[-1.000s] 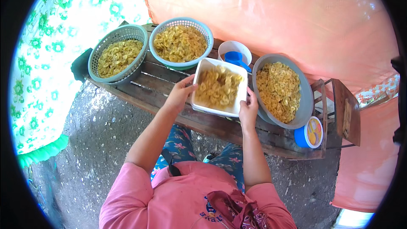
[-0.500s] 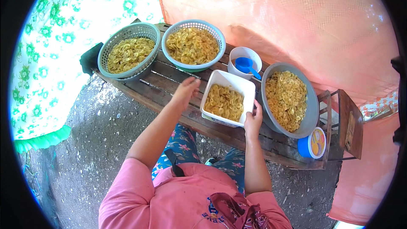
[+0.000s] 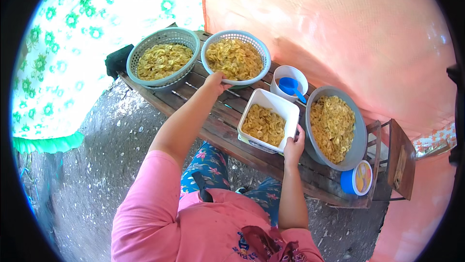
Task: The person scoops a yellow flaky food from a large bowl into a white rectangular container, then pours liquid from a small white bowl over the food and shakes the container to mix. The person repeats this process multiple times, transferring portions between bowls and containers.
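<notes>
My left hand (image 3: 216, 84) is at the near rim of a pale blue-grey plastic basket (image 3: 263, 71), fingers over the edge and thumb below. Thin yellow fried chips (image 3: 235, 58), seemingly banana slices, fill this basket. With my right hand (image 3: 294, 148) I grip the near right corner of a square white tub (image 3: 259, 98). Inside the tub lies a layer of the same chips (image 3: 264, 125). Close behind it stands a round white bucket (image 3: 300, 76) holding a blue scoop (image 3: 289, 86), its handle resting over the rim.
Another grey-green basket (image 3: 132, 68) of chips stands at the far left of the slatted wooden bench (image 3: 218, 127). To the right are a large grey basin (image 3: 361, 131) of chips and a blue round tub (image 3: 347, 181) with a printed lid. An orange cloth (image 3: 329, 19) hangs behind.
My left hand has moved away from beside the white tub, up to the basket's rim. My right hand keeps its hold on the tub. The whole view has shifted slightly.
</notes>
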### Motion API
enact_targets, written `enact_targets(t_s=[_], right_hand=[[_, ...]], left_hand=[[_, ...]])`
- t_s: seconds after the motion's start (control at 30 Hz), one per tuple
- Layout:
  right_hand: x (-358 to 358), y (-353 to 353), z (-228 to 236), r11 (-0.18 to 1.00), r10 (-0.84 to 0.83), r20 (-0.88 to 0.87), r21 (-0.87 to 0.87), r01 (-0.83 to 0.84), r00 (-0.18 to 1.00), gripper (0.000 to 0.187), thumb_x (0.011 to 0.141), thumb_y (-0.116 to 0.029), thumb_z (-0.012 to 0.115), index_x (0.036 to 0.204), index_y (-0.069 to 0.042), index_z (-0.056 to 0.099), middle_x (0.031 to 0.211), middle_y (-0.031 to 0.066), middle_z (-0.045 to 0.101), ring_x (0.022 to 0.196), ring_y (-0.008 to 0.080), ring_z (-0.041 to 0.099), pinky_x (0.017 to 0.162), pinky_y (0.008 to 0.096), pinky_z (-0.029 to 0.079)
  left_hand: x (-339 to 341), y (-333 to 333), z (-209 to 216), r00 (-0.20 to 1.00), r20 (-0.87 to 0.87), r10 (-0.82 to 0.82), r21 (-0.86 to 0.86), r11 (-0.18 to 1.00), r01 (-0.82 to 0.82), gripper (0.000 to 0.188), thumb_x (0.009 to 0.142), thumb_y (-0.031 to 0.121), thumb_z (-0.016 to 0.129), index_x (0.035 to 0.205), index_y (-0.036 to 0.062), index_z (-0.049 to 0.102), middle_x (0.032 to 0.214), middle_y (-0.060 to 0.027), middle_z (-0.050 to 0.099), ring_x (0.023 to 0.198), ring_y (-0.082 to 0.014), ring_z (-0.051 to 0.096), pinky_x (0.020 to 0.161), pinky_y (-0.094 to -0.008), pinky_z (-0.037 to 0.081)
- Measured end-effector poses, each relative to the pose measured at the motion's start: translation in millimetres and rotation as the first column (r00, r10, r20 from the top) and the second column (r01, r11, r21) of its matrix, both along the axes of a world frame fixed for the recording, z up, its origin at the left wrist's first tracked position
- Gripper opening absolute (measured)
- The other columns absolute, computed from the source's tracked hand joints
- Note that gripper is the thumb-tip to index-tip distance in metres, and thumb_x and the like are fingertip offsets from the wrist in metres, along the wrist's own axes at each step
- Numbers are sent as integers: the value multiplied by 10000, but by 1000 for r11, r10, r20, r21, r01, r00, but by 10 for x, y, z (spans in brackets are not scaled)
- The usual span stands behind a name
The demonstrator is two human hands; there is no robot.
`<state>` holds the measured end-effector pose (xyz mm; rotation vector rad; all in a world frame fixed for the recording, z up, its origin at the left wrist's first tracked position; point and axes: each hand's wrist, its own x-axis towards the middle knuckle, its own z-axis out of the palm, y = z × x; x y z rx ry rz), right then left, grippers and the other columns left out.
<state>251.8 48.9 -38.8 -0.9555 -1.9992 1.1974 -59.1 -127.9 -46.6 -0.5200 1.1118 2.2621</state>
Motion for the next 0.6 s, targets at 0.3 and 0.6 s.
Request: enact_targets(t_s=[0.3, 0.6], right_hand=[[8, 25, -56, 1000, 27, -14, 8, -26, 1000, 507, 815, 34, 514, 1303, -103, 526, 789, 18, 515, 689, 133, 486, 676, 292, 440], [13, 28, -76, 998, 47, -72, -33, -49, 996, 508, 824, 41, 502, 1313, -98, 514, 782, 18, 515, 682, 131, 480, 663, 289, 433]], left_hand=[[47, -53, 393, 999, -21, -39, 0, 999, 39, 374, 833, -19, 423, 1205, -24, 391, 1163, -214, 509, 976, -390, 624, 730, -536, 581], [-325, -337, 1075, 968, -251, -14, -195, 980, -36, 412, 830, -28, 474, 1233, -65, 399, 1115, -210, 543, 877, -352, 663, 638, -455, 622]])
